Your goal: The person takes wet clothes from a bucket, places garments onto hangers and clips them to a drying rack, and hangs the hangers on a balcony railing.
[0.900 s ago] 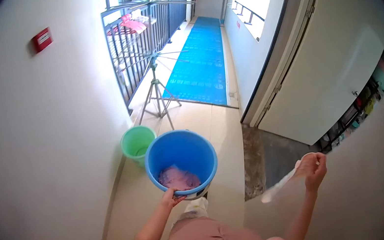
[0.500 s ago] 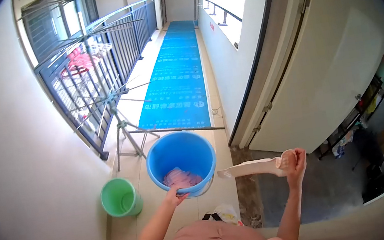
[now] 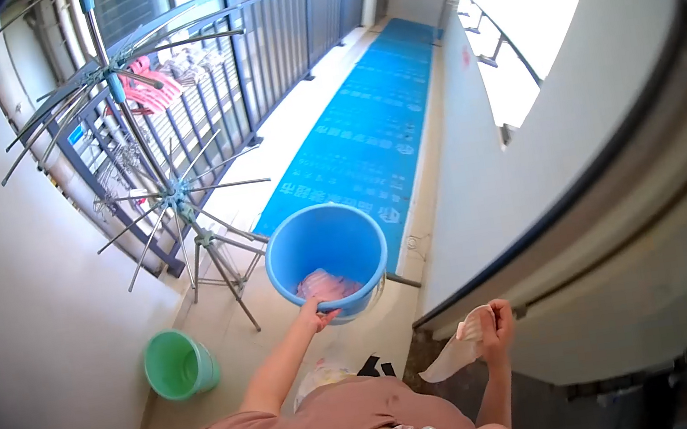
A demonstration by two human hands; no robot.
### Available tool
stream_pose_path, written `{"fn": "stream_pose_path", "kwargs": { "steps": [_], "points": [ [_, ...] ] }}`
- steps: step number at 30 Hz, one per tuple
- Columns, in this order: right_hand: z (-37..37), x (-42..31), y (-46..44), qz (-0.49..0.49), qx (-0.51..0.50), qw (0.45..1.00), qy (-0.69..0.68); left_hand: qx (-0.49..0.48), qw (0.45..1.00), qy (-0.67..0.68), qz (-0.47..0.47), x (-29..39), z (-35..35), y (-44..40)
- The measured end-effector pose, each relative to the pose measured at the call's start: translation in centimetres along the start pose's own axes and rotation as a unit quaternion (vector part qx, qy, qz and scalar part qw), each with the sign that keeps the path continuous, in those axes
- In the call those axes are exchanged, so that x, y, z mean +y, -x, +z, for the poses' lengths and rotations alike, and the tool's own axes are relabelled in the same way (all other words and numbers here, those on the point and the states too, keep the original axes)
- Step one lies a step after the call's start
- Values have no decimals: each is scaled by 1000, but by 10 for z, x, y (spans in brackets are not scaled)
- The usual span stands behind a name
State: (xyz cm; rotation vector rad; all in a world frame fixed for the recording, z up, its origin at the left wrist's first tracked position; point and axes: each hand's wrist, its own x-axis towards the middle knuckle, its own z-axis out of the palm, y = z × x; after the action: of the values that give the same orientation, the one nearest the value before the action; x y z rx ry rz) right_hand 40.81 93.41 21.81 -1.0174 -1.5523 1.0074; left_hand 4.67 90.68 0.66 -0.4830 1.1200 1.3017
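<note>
My left hand (image 3: 319,314) grips the near rim of a large blue bucket (image 3: 325,239), fingers closed on it. Pink cloth (image 3: 327,285) lies at the bucket's bottom. To the right, my right hand (image 3: 496,332) is closed on one end of a pale, light-coloured cloth (image 3: 456,354), whose free end hangs to the lower left. The cloth and the bucket are apart.
A drying rack (image 3: 178,195) with spread rods stands left of the bucket, before a dark railing (image 3: 275,56). A green bucket (image 3: 179,365) sits at the left wall. Blue matting (image 3: 348,125) runs down the corridor. A doorway is at right.
The view has swung, and the blue bucket is now beside the rack, with the green bucket farther left. My right hand has come closer to the bucket, and the cloth hangs lower.
</note>
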Motion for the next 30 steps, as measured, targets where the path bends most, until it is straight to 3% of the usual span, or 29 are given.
{"fn": "stream_pose_path", "kwargs": {
  "steps": [8,12,16,19,22,23,25,26,29,30],
  "points": [
    [75,68,-195,56,-6,998,-40,53,998,39,0,107,83,-175],
    [123,131,-304,71,-3,997,-38,30,995,73,62,164,111,-288],
    [184,154,-415,96,23,992,-82,100,991,85,4,256,166,-339],
    [223,177,-476,90,-10,991,-101,92,990,104,-4,303,179,-413],
    [254,245,-505,191,-64,972,-118,157,977,145,-20,331,171,-493],
    [253,277,-516,177,-118,976,-52,151,972,177,-40,344,171,-520],
    [273,305,-538,235,-178,952,-81,159,961,223,-41,353,159,-573],
    [288,293,-554,300,-179,921,-174,157,956,245,-40,360,161,-598],
    [314,342,-594,346,-203,907,-130,152,959,240,3,379,157,-654],
    [332,342,-608,329,-212,904,-172,155,958,242,2,385,155,-676]
  ]
}}
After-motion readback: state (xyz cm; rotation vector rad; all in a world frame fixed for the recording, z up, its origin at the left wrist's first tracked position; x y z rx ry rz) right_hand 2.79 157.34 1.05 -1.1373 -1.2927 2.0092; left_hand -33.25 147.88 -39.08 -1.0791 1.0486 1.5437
